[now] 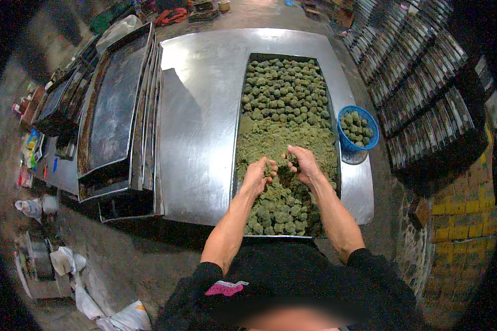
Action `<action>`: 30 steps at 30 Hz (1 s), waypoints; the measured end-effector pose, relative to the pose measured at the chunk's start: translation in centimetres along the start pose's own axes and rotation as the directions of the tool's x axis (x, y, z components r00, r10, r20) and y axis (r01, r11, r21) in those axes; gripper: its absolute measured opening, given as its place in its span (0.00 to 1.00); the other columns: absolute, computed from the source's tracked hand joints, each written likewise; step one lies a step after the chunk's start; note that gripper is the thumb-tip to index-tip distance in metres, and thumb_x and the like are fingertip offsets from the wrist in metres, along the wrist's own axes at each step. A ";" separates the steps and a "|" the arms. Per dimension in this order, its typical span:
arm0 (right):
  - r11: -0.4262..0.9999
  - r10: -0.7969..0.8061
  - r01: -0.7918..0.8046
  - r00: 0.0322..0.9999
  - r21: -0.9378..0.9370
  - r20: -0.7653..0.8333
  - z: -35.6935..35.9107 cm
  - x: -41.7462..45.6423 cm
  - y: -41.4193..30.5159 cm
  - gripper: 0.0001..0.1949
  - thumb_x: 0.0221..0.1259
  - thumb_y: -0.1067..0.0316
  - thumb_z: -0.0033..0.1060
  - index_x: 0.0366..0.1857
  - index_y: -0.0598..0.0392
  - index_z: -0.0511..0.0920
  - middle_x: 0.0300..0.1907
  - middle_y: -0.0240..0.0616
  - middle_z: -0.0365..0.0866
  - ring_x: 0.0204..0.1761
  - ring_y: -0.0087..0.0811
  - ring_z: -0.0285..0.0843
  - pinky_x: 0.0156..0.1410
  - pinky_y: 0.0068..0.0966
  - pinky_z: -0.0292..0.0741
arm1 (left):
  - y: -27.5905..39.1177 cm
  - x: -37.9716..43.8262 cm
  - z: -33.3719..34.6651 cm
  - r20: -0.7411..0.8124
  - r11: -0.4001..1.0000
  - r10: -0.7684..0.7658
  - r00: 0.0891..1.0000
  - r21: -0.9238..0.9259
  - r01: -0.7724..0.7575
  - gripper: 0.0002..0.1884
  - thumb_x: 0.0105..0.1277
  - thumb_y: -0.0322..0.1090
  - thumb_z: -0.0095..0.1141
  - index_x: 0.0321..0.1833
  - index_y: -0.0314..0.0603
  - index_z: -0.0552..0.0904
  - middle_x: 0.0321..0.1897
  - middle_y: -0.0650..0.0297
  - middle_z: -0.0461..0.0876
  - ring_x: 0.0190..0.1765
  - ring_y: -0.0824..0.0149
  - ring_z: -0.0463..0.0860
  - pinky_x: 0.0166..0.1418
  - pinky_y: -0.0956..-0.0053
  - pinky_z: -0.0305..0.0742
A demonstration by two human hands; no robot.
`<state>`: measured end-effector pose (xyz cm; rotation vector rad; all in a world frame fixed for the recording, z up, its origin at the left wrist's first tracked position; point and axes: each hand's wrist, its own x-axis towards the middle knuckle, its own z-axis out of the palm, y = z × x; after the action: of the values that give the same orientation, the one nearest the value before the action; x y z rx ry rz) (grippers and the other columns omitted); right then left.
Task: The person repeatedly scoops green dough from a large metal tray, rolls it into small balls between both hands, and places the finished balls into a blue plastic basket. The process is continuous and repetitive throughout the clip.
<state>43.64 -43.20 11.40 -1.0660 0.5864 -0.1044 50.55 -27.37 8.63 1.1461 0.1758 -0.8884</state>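
Note:
A long metal tray [237,155] lies before me on the table. Loose green crumbs [273,134] cover its middle, and rows of round green balls [285,89] fill its far part. More green lumps [275,217] are heaped at the near end. My left hand [259,176] is above the crumbs, its fingers curled around a bit of green crumbly material. To its right, apart from it, my right hand [303,165] is cupped with the thumb raised. A dark patch shows inside its fingers; whether that is a ball or shadow I cannot tell.
A blue plastic basket [358,127] of green balls stands at the right edge of the metal table [194,145]. Metal trays [116,103] lean upright in a stack on the left. Tall stacks of trays [414,74] rise on the right, near yellow-marked boxes [459,215].

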 end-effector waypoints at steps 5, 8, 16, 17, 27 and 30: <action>0.716 -0.439 0.319 0.898 -0.621 -0.044 1.8 1.5 0.8 0.18 0.67 0.51 0.51 0.30 0.58 0.76 0.18 0.36 0.74 0.18 0.34 0.68 0.23 0.31 0.62 | -1.7 1.0 0.9 -0.128 0.986 -0.041 0.991 0.154 0.061 0.17 0.72 0.51 0.44 0.30 0.48 0.73 0.16 0.68 0.70 0.13 0.74 0.63 0.13 0.78 0.51; 0.265 -0.523 0.408 0.822 -0.874 0.225 3.1 0.5 0.6 0.21 0.69 0.51 0.42 0.35 0.60 0.77 0.23 0.49 0.76 0.27 0.55 0.71 0.35 0.43 0.69 | -3.0 2.8 0.6 -0.059 0.994 -0.105 0.993 -0.025 0.104 0.23 0.72 0.58 0.40 0.31 0.48 0.76 0.20 0.66 0.75 0.20 0.69 0.72 0.21 0.75 0.66; -0.134 -0.378 0.525 0.757 -0.840 0.533 3.9 -1.6 1.7 0.11 0.60 0.63 0.52 0.32 0.60 0.79 0.33 0.52 0.80 0.37 0.53 0.79 0.42 0.46 0.75 | -4.3 4.9 -0.2 0.022 0.994 -0.047 0.999 -0.097 0.049 0.25 0.71 0.55 0.42 0.59 0.43 0.71 0.51 0.54 0.72 0.50 0.59 0.74 0.47 0.55 0.73; -0.120 -0.398 0.539 0.743 -0.834 0.538 3.7 -1.2 1.6 0.11 0.60 0.63 0.53 0.30 0.60 0.79 0.31 0.49 0.80 0.34 0.50 0.80 0.40 0.44 0.76 | -4.0 4.3 0.0 -0.006 0.997 -0.037 0.999 -0.067 0.036 0.23 0.71 0.53 0.44 0.57 0.42 0.73 0.45 0.54 0.76 0.45 0.60 0.77 0.43 0.58 0.75; 0.986 0.085 -0.073 0.993 0.148 -0.076 -0.7 -1.1 -0.1 0.08 0.64 0.61 0.56 0.34 0.54 0.75 0.28 0.31 0.77 0.18 0.19 0.64 0.17 0.15 0.57 | -0.2 -0.3 0.4 -0.098 0.990 0.112 0.989 0.093 -0.103 0.13 0.71 0.45 0.49 0.33 0.46 0.71 0.14 0.69 0.65 0.13 0.75 0.63 0.14 0.79 0.54; 0.991 -0.091 0.083 0.993 -0.104 -0.077 -0.5 -0.4 0.8 0.16 0.66 0.52 0.53 0.26 0.52 0.71 0.22 0.27 0.70 0.18 0.19 0.61 0.18 0.16 0.55 | -0.9 -0.7 0.8 -0.067 0.989 0.140 0.988 0.047 -0.138 0.13 0.71 0.45 0.48 0.29 0.48 0.71 0.14 0.71 0.64 0.12 0.75 0.60 0.13 0.78 0.52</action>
<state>42.89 -43.00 10.72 -1.1895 0.6233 -0.1973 49.24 -27.75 8.71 1.2142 0.1332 -0.7319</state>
